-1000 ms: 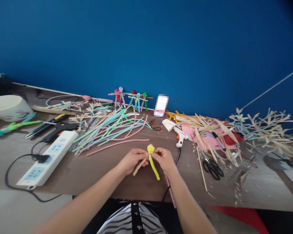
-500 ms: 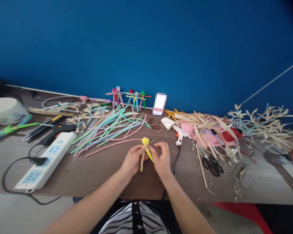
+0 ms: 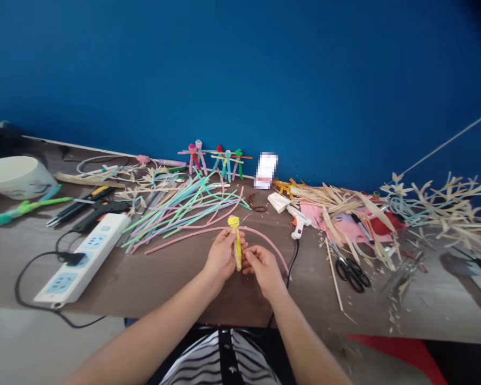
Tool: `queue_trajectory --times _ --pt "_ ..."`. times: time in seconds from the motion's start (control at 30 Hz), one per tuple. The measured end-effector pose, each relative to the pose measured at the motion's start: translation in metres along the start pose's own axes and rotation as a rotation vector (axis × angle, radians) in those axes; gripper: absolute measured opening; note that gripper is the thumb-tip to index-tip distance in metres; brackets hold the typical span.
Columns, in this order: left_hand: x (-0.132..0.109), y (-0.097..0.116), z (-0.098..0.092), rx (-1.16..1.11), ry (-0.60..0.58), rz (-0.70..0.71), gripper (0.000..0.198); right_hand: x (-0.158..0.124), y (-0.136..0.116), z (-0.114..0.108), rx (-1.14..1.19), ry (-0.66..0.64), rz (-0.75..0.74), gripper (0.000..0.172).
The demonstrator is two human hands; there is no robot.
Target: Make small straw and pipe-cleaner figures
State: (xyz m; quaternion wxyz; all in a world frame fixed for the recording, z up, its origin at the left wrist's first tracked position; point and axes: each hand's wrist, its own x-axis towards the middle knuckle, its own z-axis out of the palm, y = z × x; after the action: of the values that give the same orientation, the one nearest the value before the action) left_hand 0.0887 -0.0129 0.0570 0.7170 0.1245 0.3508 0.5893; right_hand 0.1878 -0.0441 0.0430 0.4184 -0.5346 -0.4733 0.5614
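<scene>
Our left hand (image 3: 221, 255) has its fingers (image 3: 229, 238) curled closed round a yellow pipe-cleaner figure (image 3: 237, 251), held upright above the worktop (image 3: 164, 291). Our right hand (image 3: 264, 271) sits just beside it, fingers nearly closed, though we can't quite tell whether they pinch the long pink pipe cleaner (image 3: 266, 240) arcing past. Its free end lies by a black cord (image 3: 295, 254), so a careless tug could snag it and jerk the white hot-glue gun (image 3: 297, 223)

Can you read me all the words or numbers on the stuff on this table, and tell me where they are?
I can't read any: the white packet by the wall is blurred, and any marks on the white power strip are too small to read.
</scene>
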Motion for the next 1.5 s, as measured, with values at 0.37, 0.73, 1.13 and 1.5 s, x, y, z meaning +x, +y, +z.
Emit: queue_trajectory --times 0.37,0.73,1.13,1.5 --pt "0.000 -0.001 -0.001 0.062 -0.075 0.038 0.012 -0.005 0.004 0.005 -0.349 -0.192 -0.018 0.018" --pt "-0.013 0.009 0.000 0.259 -0.154 0.086 0.021 -0.019 -0.033 -0.015 -0.753 0.081 -0.453 0.016" --pt "-0.021 0.057 0.001 0.168 -0.350 -0.085 0.015 0.020 -0.052 -0.056 -0.413 -0.080 -0.190 0.029" --pt "-0.016 0.046 -0.001 0.277 -0.556 -0.315 0.013 0.044 -0.033 -0.081 -0.302 -0.059 -0.102 0.022"
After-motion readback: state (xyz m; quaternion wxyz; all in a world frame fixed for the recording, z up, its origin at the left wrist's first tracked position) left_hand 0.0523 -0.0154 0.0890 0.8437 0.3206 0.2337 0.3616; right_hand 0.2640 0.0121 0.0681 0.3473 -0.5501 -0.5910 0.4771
